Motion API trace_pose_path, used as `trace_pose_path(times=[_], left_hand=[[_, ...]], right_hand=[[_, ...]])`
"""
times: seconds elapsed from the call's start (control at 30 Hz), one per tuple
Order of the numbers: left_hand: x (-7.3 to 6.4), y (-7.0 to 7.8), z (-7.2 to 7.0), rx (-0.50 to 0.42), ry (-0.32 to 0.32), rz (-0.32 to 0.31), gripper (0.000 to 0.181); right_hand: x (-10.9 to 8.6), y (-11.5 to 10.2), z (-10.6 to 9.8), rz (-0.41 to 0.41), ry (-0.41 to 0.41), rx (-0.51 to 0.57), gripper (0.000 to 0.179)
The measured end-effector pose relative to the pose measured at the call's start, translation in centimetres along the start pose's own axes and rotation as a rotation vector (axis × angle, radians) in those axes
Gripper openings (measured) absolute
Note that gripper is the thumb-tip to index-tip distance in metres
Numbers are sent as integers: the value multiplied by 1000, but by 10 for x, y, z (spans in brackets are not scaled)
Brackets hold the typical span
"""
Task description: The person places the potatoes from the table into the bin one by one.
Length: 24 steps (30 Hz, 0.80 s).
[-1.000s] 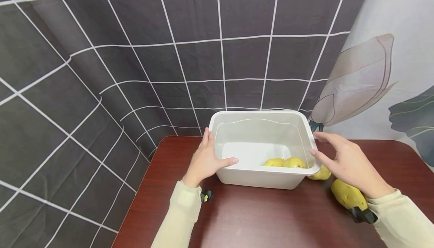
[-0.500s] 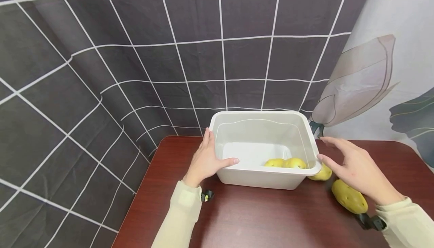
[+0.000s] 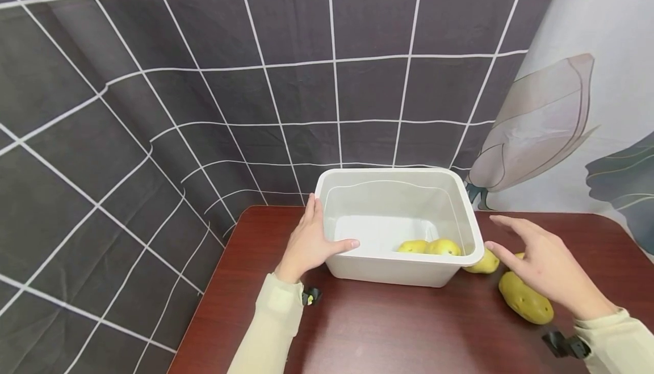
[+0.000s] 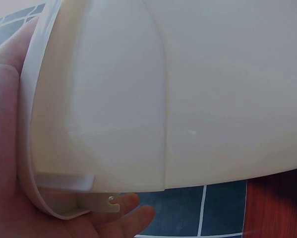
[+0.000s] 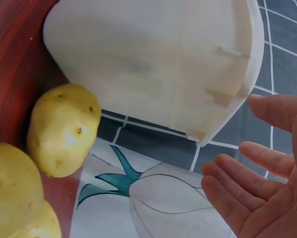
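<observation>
A white plastic bin (image 3: pixel 393 269) stands on the table with two yellow potatoes (image 3: pixel 443 246) visible inside, near its front right. My left hand (image 3: pixel 306 243) holds the bin's front left corner, thumb over the front rim and fingers along the left side; the left wrist view shows fingertips below the rim (image 4: pixel 27 114). To the right of the bin, my right hand (image 3: pixel 549 263) is spread, holding nothing, its thumb tip near the rim. Outside the bin lie a potato (image 5: pixel 64 130) beside its wall and a larger-looking one (image 3: pixel 525 298) under the right hand; another is partly hidden.
The reddish-brown table (image 3: pixel 409 328) has its left edge near the left forearm. Behind the bin hangs a dark cloth (image 3: pixel 368 90) with a white grid, and at the right a pale cloth (image 3: pixel 613 28) with a flower print. A black wrist device (image 3: pixel 564 344) sits at the right cuff.
My right hand has moved right and slightly down, away from the bin's right rim, uncovering more of the potato beneath it. The left hand and the bin have stayed put.
</observation>
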<state>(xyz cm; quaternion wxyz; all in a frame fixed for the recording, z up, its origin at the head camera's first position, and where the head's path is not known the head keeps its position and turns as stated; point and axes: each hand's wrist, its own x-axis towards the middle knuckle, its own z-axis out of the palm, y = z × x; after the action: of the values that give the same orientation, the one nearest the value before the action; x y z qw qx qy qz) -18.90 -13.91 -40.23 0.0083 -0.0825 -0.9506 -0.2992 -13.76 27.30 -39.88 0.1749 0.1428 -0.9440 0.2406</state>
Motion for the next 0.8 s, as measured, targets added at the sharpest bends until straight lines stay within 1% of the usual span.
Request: trace_pose_path(times=[0.13,0.43,0.57,0.8], left_hand=[[0,1,0,-8,-4,0,134],[0,-1,-1,6,-7,-2,134],[0,-1,-2,14,-5,-1,134],[0,0,-1,4,-4,0,134]], right_hand=[[-4,3,2,24,-27,14,57],[-13,7,4,62,-44,21,57],[-15,8,4,65,-50,25,57],[-22,15,3,65,-29,22,55]])
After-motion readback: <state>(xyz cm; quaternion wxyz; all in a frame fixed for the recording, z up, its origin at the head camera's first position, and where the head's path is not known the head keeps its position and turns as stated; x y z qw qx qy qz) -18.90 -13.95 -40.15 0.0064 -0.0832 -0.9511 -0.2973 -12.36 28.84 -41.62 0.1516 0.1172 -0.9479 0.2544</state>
